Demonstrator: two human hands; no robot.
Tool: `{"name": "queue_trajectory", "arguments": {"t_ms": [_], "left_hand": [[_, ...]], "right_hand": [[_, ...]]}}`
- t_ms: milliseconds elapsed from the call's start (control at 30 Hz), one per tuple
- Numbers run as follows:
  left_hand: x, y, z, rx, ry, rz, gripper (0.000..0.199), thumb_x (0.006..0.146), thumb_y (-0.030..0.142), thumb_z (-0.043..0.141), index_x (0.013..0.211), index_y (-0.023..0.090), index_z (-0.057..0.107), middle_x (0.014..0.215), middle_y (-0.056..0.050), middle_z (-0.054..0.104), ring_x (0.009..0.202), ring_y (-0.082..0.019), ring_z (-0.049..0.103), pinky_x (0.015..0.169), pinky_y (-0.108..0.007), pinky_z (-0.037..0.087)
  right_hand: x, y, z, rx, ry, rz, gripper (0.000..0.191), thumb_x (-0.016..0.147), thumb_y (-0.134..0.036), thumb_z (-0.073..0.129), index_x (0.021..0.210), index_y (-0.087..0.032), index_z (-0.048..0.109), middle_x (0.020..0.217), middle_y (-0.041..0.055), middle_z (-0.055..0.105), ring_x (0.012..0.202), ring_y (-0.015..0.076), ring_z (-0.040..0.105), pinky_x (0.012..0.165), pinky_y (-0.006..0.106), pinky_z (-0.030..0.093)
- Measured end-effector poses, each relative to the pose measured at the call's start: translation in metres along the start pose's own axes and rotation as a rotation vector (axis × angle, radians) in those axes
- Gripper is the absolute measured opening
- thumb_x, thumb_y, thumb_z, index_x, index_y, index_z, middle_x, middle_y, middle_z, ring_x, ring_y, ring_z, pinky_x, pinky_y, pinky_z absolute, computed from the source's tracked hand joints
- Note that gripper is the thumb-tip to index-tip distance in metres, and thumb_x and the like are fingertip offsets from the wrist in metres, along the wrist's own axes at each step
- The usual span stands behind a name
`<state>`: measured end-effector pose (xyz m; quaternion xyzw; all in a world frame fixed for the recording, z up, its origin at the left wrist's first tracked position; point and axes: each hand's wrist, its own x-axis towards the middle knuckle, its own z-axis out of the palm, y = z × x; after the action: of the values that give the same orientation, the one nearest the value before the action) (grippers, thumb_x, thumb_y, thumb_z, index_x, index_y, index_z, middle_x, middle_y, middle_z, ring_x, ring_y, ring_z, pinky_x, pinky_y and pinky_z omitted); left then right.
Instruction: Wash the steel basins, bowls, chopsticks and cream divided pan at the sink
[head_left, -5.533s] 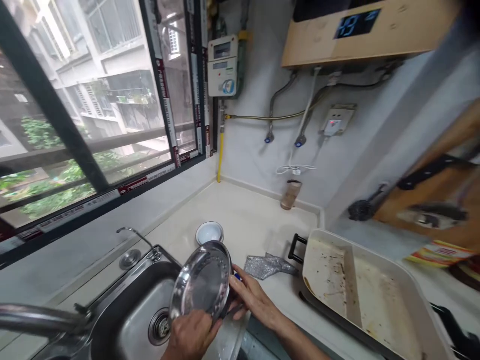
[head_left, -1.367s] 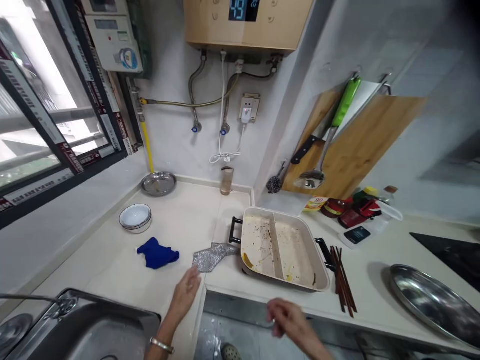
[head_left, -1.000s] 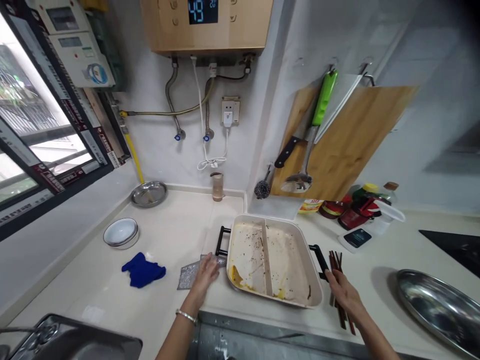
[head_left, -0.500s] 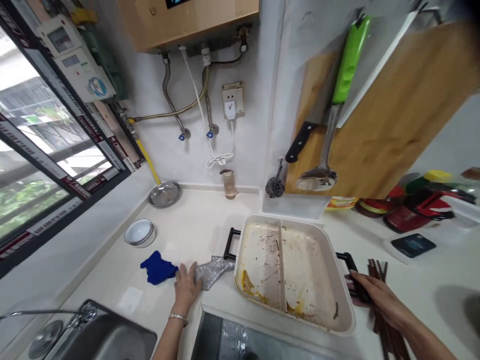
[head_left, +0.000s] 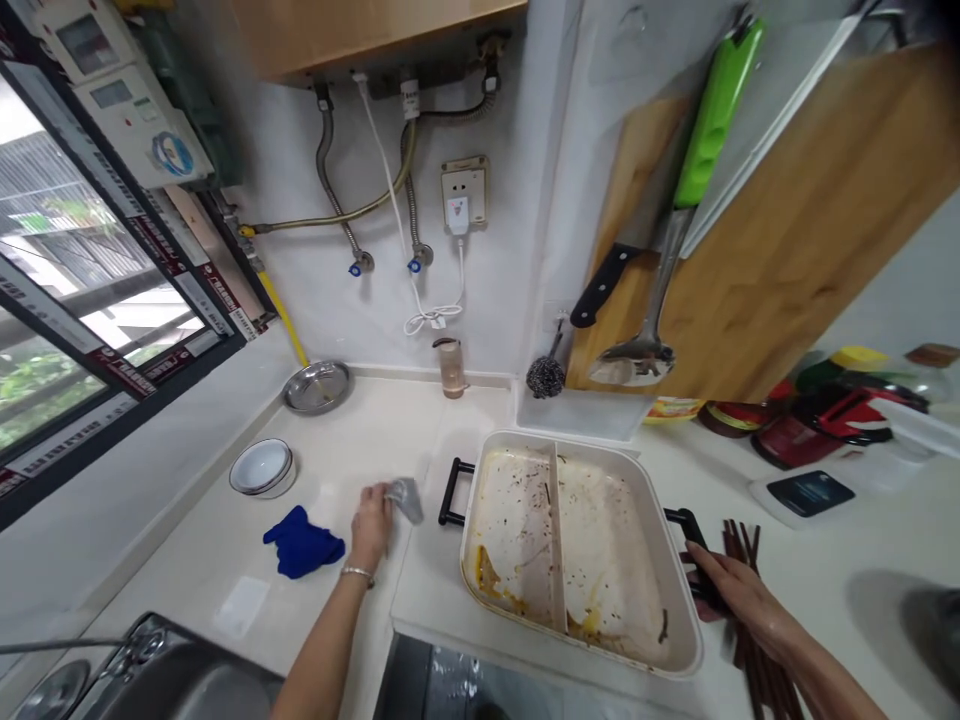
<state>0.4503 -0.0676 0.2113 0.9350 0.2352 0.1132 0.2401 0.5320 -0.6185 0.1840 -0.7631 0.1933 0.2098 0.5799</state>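
My left hand (head_left: 371, 523) is closed on a crumpled grey cloth (head_left: 406, 499), which sticks out past the fingertips over the white counter. My right hand (head_left: 731, 588) is wrapped round the black handle of a divided cream pan (head_left: 611, 540). Yellow-brown residue and dark specks mark both of the pan's compartments. Its other black handle (head_left: 451, 492) points toward my left hand. Left of that hand lies a dark blue cloth (head_left: 304, 542). A bundle of brown chopsticks (head_left: 750, 640) lies beneath and beside my right hand, partly hidden by it.
Stacked white bowls (head_left: 262, 467) and a metal plate (head_left: 316, 387) stand at the back left, near a small cup (head_left: 451, 368). The sink (head_left: 217, 690) is at lower left. A ladle (head_left: 637, 358), knife (head_left: 600, 287) and cutting board (head_left: 795, 260) hang above the pan.
The grey cloth, spread flat against the pan's left handle before, is now bunched up in my left hand and drawn away from the handle. My right hand keeps its grip.
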Motion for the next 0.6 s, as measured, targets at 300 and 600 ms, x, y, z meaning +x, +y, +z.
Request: {"name": "queue_trajectory", "arguments": {"t_ms": [300,600], "left_hand": [[-0.014,0.064,0.027,-1.104,-0.425,-0.371,0.048,0.083,0.050,0.070,0.115,0.016,0.060,0.108,-0.015,0.070,0.096,-0.024,0.067,0.085,-0.039,0.054],[-0.026,0.093,0.040,-1.157,-0.432,-0.430,0.062,0.067,0.078,0.067,0.079,0.018,0.060,0.063,0.005,0.051,0.063,-0.013,0.049,0.064,-0.027,0.040]], "right_hand": [[0.000,-0.007,0.005,-0.059,0.045,0.010,0.041,0.086,-0.058,0.055,0.086,-0.018,0.060,0.061,0.0055,0.063,0.043,0.0190,0.060,0.043,0.031,0.050],[-0.008,0.001,0.017,-0.224,0.134,-0.180,0.038,0.079,-0.062,0.055,0.069,-0.025,0.049,0.043,0.0001,0.053,0.036,0.0196,0.054,0.037,0.029,0.042]]}}
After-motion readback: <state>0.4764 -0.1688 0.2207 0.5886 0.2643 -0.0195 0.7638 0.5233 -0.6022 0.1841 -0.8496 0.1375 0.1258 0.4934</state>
